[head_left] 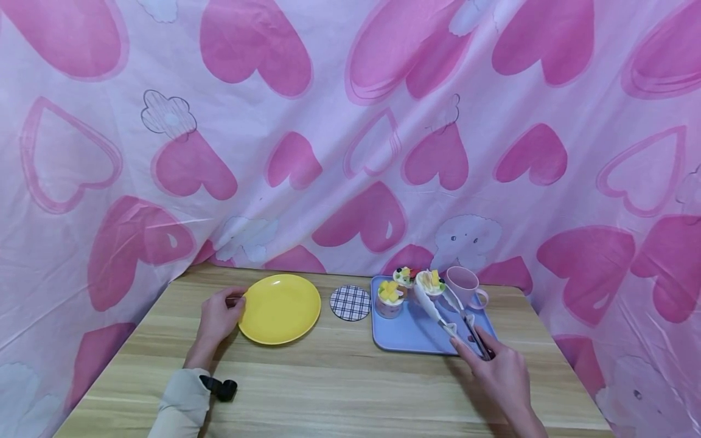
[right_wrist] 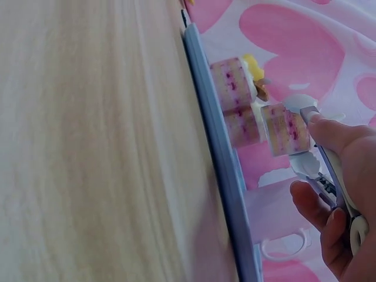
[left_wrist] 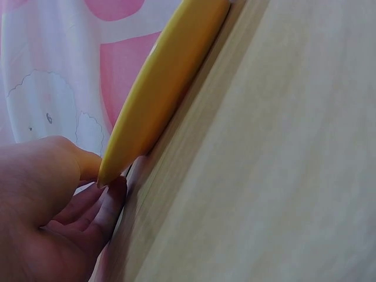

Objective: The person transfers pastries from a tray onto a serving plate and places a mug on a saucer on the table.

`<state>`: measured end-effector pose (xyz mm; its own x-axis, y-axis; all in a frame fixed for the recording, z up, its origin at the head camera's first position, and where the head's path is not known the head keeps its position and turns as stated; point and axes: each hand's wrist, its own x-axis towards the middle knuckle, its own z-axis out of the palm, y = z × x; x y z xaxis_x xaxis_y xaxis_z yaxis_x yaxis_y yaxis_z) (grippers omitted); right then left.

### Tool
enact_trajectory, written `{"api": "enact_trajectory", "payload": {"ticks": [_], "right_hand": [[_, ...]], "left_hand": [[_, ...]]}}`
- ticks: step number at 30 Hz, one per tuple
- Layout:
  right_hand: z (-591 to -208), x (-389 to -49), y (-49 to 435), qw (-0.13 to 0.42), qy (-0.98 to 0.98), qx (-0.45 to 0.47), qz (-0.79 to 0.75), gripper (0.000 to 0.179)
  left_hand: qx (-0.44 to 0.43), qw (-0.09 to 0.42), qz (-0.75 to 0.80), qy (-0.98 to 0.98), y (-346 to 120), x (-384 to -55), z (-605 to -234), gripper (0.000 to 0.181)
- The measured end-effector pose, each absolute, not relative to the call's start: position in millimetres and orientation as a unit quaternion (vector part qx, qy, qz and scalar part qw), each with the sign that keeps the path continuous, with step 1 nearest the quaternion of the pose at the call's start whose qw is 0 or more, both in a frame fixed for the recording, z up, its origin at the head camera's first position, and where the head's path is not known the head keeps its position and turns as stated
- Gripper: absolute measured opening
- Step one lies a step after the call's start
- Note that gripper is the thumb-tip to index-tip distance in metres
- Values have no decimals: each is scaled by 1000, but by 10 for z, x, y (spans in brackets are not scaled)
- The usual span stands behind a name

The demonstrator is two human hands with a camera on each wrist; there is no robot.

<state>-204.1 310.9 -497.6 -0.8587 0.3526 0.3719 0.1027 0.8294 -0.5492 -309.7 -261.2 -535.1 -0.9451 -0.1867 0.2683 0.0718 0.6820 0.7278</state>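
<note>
At the left, my left hand (head_left: 218, 315) pinches the near-left rim of a round yellow plate (head_left: 280, 310), thumb above and fingers beneath in the left wrist view. My right hand (head_left: 502, 372) holds tongs (head_left: 432, 310) with white scalloped tips. Between those tips is a layered cake cup (right_wrist: 286, 130) topped with cream and fruit. In the right wrist view it appears raised above the blue tray (head_left: 408, 340). Another cake cup (head_left: 389, 299) with yellow fruit cubes stands on the tray's left side. Behind it is a further fruit-topped cake cup (head_left: 403, 277), partly hidden.
A pink mug (head_left: 463, 285) stands at the tray's back right, its handle to the right. Between plate and tray lies a round checked coaster (head_left: 350, 303). A pink heart-patterned curtain (head_left: 361, 152) hangs behind the wooden table (head_left: 306, 389).
</note>
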Motion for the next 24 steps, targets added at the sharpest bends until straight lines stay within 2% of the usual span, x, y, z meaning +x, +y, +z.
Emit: {"api": "enact_trajectory", "payload": {"ticks": [8, 24], "right_hand": [[-4899, -2047, 3035, 278, -914, -98, 278, 76], [-4789, -2090, 2709, 268, -912, -66, 303, 73]], "left_hand": [[26, 171, -395, -902, -2610, -3096, -5344, 26], [29, 168, -401, -900, -2623, -3089, -5364, 27]]}}
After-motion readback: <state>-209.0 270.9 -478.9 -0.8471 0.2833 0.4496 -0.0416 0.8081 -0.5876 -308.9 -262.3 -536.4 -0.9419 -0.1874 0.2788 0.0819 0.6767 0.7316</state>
